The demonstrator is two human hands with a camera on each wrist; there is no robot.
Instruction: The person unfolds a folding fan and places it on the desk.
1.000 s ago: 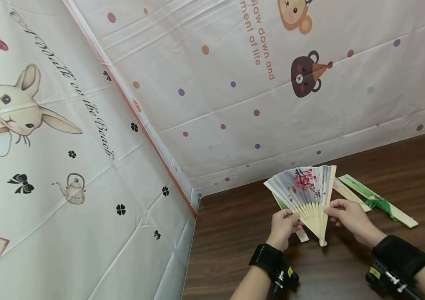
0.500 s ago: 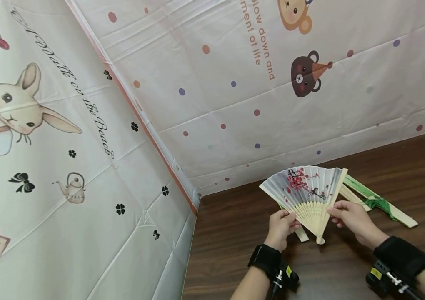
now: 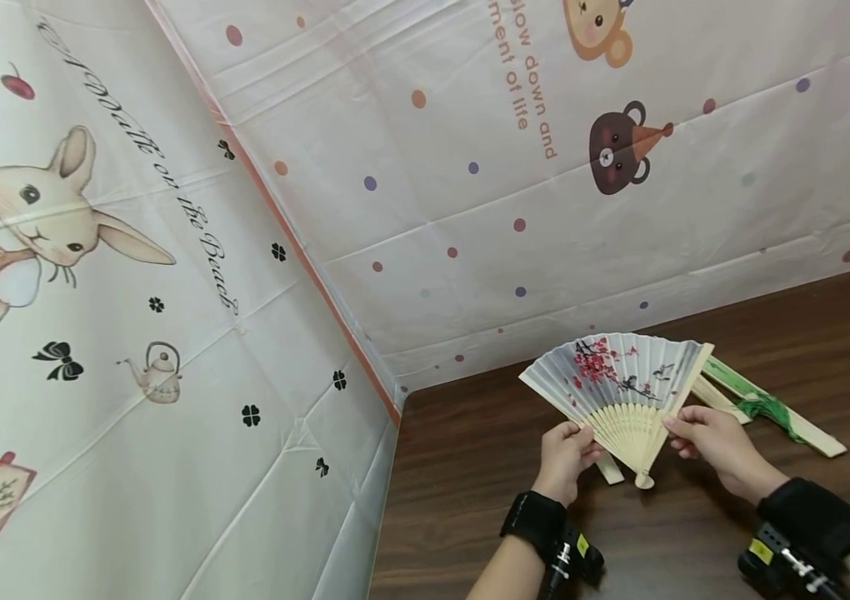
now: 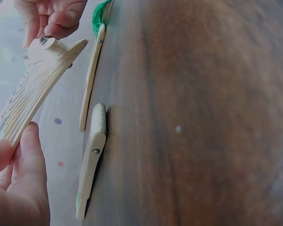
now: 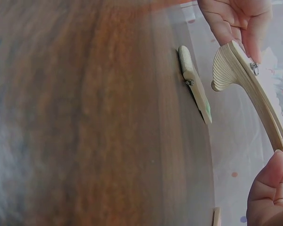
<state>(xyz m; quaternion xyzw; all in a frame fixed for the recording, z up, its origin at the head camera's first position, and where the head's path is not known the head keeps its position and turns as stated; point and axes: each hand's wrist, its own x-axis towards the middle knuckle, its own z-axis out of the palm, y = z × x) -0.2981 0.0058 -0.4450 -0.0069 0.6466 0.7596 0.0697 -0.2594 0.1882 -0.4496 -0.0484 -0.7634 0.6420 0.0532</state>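
Note:
A folding fan [image 3: 623, 392], spread into a wedge, is held above the table between both hands. Its pale leaf carries pink blossoms and small birds, and its bamboo ribs meet at a pivot near the bottom. My left hand [image 3: 564, 458] pinches the left outer rib between thumb and fingers. On the other side, my right hand [image 3: 721, 446] pinches the right outer rib. In the left wrist view, the fan [image 4: 33, 94] shows edge-on, its ribs fanned out from the pivot. The right wrist view shows the thumb of my right hand [image 5: 273, 193] against the outer rib.
Behind the fan, a closed fan [image 3: 610, 469] lies on the dark wooden table [image 3: 455, 492], mostly hidden. To the right lie a closed fan with a green tassel [image 3: 766, 407] and another closed fan [image 3: 717, 398]. A printed white curtain [image 3: 425, 317] borders the table.
The fan has spread wider. Its right outer rib has swung to the right with my right hand, while my left hand stays on the left rib. The view has shifted slightly.

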